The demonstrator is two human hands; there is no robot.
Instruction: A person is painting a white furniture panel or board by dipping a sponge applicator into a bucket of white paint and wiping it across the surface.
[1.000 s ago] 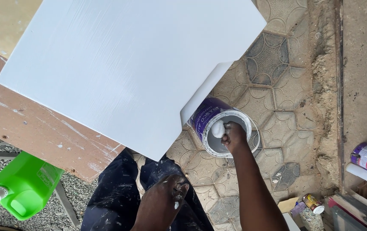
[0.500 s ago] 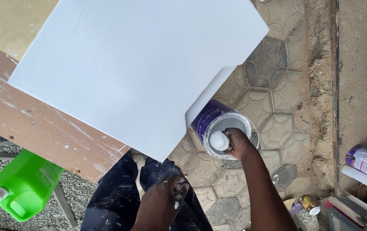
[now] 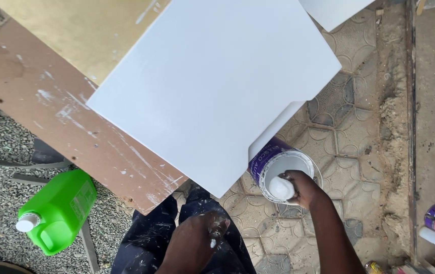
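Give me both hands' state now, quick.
Left hand: curled near the lap, paint-smeared; holding anything cannot be told.
Right hand: closed on a white paint-soaked pad over the open paint can.

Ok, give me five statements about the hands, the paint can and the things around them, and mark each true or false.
1. The right hand holds a white paint-soaked pad over the open paint can. True.
2. The left hand grips the white panel. False: it rests low over the paint-spattered trousers, apart from the panel.
3. A green jug with a white cap lies on the gravel. True.
4. The paint can stands on the brown board. False: it stands on the patterned paving.
5. The panel is bright red. False: white.
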